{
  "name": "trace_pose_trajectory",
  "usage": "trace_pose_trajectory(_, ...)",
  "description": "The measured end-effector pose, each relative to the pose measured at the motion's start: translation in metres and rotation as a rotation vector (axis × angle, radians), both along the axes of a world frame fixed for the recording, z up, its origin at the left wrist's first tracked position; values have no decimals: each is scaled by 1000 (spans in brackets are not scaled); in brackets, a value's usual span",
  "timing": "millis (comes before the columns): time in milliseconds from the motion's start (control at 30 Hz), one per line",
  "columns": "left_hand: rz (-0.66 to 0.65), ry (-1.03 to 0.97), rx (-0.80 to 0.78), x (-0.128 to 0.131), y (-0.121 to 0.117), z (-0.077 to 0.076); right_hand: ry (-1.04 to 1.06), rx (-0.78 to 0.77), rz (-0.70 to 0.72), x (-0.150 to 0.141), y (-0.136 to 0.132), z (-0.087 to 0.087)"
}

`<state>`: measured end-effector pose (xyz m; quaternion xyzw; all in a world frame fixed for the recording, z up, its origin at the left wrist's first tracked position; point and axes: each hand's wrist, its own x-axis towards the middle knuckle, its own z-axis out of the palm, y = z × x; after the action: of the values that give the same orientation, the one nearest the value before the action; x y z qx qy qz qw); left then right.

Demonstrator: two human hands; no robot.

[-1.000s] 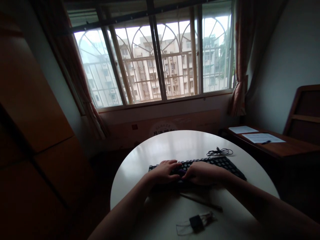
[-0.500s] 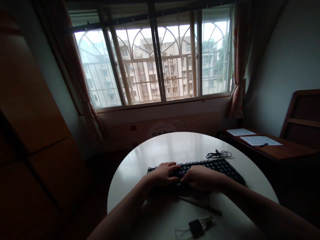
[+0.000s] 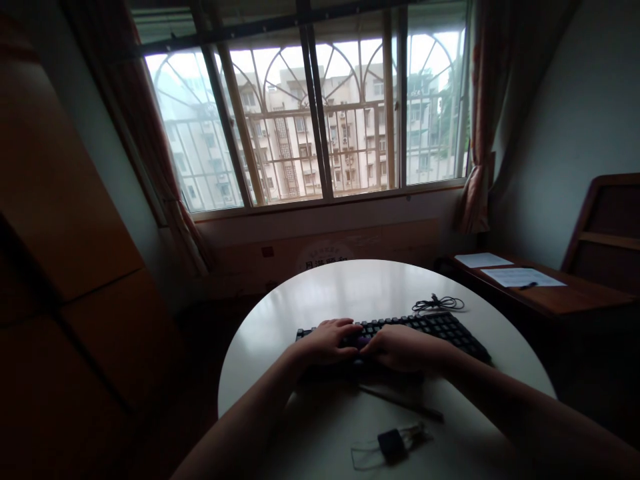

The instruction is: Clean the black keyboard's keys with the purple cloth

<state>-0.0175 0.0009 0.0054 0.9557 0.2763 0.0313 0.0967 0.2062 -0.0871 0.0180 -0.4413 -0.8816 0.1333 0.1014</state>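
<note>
A black keyboard (image 3: pixel 453 333) lies across the white round table. My left hand (image 3: pixel 327 341) rests on its left part, palm down, fingers stretched over the keys and thumb extended to the right. My right hand (image 3: pixel 405 348) is closed above the middle keys, its fingertips pinching a small purple object (image 3: pixel 363 342) between the hands. Most of that object is covered, and its kind is unclear. On the near side of the keyboard lies a thin dark stick-like tool (image 3: pixel 403 403). Closer to me is a small dark square piece with wire loops (image 3: pixel 391 443).
Behind the keyboard sits a coiled black cable (image 3: pixel 439 304). The round white table (image 3: pixel 265 313) has a curved edge. To the right, a brown wooden surface (image 3: pixel 595 293) carries paper sheets (image 3: pixel 523 277) and a pen. A wooden cabinet (image 3: pixel 60 200) stands left, and a barred window fills the back.
The view has shifted slightly, so the window and table sit a little higher. Both hands hold nearly the same pose on the keyboard, with the purple object still between them.
</note>
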Motion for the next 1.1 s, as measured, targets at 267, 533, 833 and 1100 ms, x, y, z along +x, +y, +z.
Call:
trace_pose_trajectory(267,0,-5,1,-2,3,-3,11,-16,13,5,2,0)
trace_pose_trajectory(533,12,-1,7,-1,0,-1,34,-16,14,1,4,-3)
trace_pose_trajectory(833,10,-3,8,-1,-1,-1,40,-42,-1,5,3,-1)
trace_pose_trajectory(1100,2,-18,4,0,-4,3,33,-22,19,7,4,-1)
